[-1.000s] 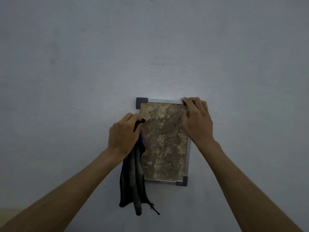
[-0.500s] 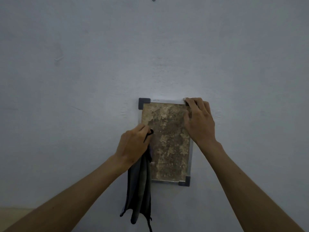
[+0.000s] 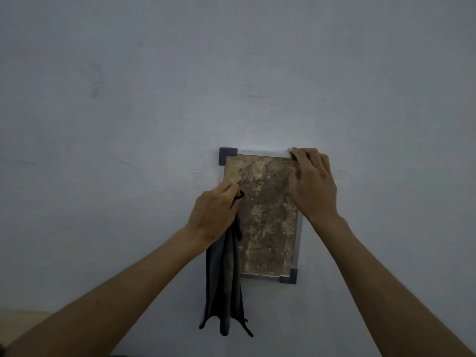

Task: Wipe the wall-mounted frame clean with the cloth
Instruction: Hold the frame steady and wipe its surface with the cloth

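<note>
Your left hand [image 3: 215,212] grips the dark grey, limp cloth [image 3: 226,282] near its top: the fingers are curled round a bunched part, and a small dark loop of the fabric sticks out beside the fingertips. Most of the cloth hangs straight down below the hand, past the lower edge of the small rectangular frame with a pale metal rim and dark plastic corner caps [image 3: 260,215]. This frame is mounted on the plain pale blue-grey wall [image 3: 128,124], in portrait position, and its inner surface looks mottled brown and tan. I think you hold the cloth bunched so that a firm pad of fabric presses on the left part of the surface, while the loose rest only hangs free.

Your right hand [image 3: 313,184] lies flat over the upper right corner of the frame, with the fingers almost straight and spread, the fingertips reaching the top rim and the thumb on the surface. It grips nothing; in my judgement it presses the frame against the wall to keep it steady during wiping.

Both forearms rise from the lower corners of the view and come together towards the frame, the wrists nearly straight.
</note>
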Action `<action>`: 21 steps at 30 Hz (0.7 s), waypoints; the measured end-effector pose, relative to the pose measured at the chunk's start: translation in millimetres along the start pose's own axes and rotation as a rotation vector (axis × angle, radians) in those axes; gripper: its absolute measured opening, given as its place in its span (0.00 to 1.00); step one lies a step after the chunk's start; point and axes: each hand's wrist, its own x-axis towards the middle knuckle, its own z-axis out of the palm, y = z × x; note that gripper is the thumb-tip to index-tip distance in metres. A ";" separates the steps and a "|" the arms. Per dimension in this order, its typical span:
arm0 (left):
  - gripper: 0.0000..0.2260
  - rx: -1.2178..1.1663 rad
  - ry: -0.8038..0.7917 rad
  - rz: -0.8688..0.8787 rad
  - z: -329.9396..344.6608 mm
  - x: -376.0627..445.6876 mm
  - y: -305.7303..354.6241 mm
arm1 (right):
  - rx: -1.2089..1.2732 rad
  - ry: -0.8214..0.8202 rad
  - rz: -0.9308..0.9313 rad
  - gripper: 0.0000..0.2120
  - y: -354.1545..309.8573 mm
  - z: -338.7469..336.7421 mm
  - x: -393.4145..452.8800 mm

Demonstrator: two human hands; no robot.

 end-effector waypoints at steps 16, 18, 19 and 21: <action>0.03 -0.076 0.105 -0.169 -0.8 18.8 3.6 | 0.001 0.012 -0.005 0.20 -0.1 1.1 -1.4; 0.03 -0.106 0.159 -0.237 -2.8 25.8 0.1 | 0.003 0.010 -0.005 0.20 -0.3 1.0 -1.7; 0.04 -0.107 0.155 -0.239 -1.9 26.5 0.0 | 0.003 0.007 -0.002 0.20 0.0 0.8 -1.8; 0.05 -0.079 0.106 -0.180 0.5 20.9 4.2 | 0.002 0.001 0.001 0.20 -0.4 1.4 -1.7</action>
